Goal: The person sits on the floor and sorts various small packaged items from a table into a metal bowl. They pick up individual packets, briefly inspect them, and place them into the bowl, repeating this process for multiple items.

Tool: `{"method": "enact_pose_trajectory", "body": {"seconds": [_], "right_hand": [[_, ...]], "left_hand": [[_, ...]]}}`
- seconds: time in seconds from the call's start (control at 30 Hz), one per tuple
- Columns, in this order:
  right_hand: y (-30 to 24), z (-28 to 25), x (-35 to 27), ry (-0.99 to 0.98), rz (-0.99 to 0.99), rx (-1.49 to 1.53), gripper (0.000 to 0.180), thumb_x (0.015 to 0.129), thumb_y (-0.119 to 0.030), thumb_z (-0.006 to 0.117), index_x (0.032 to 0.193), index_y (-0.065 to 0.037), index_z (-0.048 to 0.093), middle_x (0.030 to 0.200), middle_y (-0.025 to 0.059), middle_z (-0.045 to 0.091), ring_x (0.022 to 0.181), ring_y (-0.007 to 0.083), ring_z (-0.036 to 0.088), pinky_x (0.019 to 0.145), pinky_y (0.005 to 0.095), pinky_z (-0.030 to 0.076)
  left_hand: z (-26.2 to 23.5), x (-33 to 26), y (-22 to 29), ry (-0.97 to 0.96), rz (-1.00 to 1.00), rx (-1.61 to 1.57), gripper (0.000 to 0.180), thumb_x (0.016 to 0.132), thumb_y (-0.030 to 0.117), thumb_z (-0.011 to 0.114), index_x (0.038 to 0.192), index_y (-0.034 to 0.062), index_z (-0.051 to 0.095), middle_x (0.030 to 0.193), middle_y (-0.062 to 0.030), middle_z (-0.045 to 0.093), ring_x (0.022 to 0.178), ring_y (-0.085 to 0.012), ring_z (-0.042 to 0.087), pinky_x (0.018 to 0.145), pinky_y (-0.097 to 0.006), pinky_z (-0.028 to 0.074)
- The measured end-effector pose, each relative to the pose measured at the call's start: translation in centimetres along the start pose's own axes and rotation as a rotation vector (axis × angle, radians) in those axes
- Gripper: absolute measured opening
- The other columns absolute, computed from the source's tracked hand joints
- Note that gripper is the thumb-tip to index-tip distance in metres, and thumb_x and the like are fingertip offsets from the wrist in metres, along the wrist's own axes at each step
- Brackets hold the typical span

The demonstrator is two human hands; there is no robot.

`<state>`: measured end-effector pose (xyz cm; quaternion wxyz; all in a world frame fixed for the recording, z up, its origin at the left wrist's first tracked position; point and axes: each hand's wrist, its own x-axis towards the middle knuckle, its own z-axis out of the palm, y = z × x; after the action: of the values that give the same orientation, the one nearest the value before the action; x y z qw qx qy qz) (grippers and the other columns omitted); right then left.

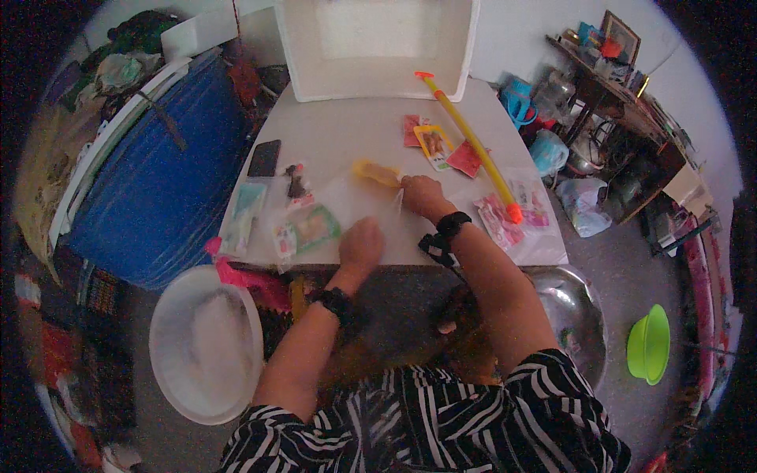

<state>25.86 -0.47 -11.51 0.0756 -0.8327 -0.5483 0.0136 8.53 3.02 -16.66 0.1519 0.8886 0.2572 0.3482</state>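
— Looking down at the white table (347, 134), what are the hands doing?

— The right hand (423, 195) is lying on a clear plastic bag (371, 201), fingers curled together and pinching its edge, just beside a yellow packet (377, 173). The left hand (361, 244) is resting near the table's front edge, fingers folded under; I cannot tell whether it is gripping the bag or only pressing on it.

— Where is the bag sitting?

— It is lying flat in the middle of the table, between the two hands.

— What is lying around it?

— Small packets (303, 229) are lying to the left, with a black phone (264, 158) beyond them. A long yellow tube with orange ends (471, 142) is running diagonally on the right, more packets (432, 143) beside it. A white foam box (377, 46) is standing at the far edge. On the floor, a white bowl (203, 347) is sitting left, a steel bowl (572, 311) right.
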Motion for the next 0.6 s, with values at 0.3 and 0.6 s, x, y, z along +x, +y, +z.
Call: {"method": "enact_pose_trajectory", "body": {"seconds": [0.3,0.6], "right_hand": [[2.5,-1.8,-2.9,0.391,0.125,0.497,0.014,0.072,-0.016,0.043,0.075,-0.003,0.048,0.065,0.0116,0.053,0.06,0.0221,0.053,0.052,0.0314,0.041],[4.3,-1.4,-10.3,0.47,0.251,1.467,0.011,0.072,-0.007,0.042,0.08,0.0,0.046,0.075,0.004,0.049,0.064,0.0111,0.048,0.057,0.0217,0.04]], "left_hand": [[-1.4,0.6,1.3,-0.181,-0.204,0.004,0.013,0.071,0.017,0.04,0.069,0.0057,0.047,0.071,-0.0154,0.051,0.065,-0.035,0.049,0.057,-0.045,0.037],[-2.7,1.1,5.3,-0.423,-0.115,0.188,0.017,0.068,0.017,0.044,0.078,0.0051,0.05,0.078,-0.0164,0.053,0.071,-0.0348,0.052,0.063,-0.044,0.04]]}}
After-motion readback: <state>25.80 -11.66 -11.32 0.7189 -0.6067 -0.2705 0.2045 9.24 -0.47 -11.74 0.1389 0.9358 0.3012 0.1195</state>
